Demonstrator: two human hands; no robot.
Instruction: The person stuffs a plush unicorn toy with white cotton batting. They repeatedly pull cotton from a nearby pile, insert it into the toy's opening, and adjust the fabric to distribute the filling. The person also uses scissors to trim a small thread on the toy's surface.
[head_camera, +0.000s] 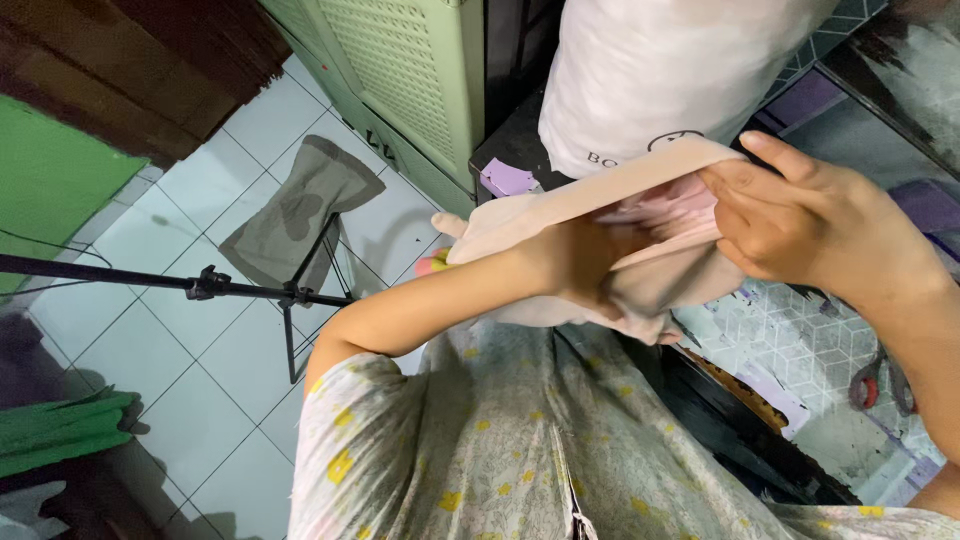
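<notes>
Beige cloth pouch (600, 200), soft and limp, with a pale pink lining showing at its mouth, is held up in the air at about 12 o'clock from the person's chest, above the edge of the patterned desk (800, 340). Both hands meet at it. The left hand (570, 262) comes in from 8 o'clock with the forearm stretched across the body; its fingers are buried in the fabric, so I cannot tell how they are set. The right hand (800, 215) reaches in from 4 o'clock, fingers curled and pinching the pouch's upper rim, thumb lying along the top. A white plastic bag (660, 70) stands just behind the pouch at 12 o'clock. Scissors (880, 385) lie on the desk at 4 o'clock, well apart from the hands.
</notes>
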